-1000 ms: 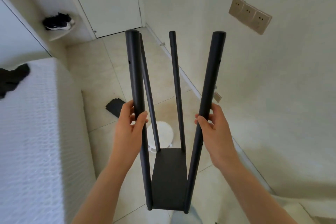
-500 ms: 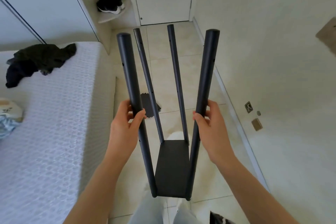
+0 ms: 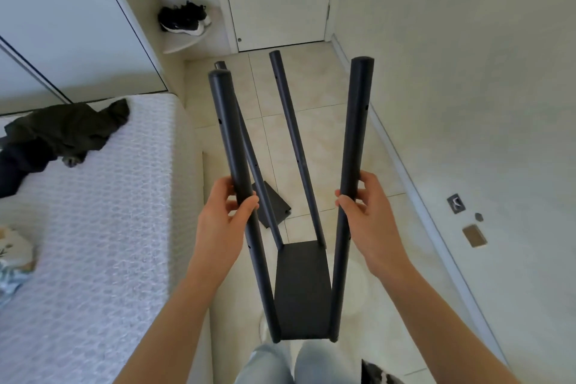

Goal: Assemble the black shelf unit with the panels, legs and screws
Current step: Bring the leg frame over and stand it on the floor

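While held out over the tiled floor (image 3: 314,93), black shelf unit (image 3: 304,305) upright, bottom panel (image 3: 300,265) low near the knees, all four legs pointing up. Left grip (image 3: 223,221) curled round the near left leg (image 3: 232,140), right grip (image 3: 371,218) curled round the near right leg (image 3: 353,140), both roughly midway along. Down on the tiles beyond the left grip, a loose black panel (image 3: 276,204); bed (image 3: 109,227) alongside on the left, dark clothing (image 3: 62,131) heaped on it.

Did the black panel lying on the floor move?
No. The loose panel still lies in the same spot on the floor just off the bed; only the view turned.
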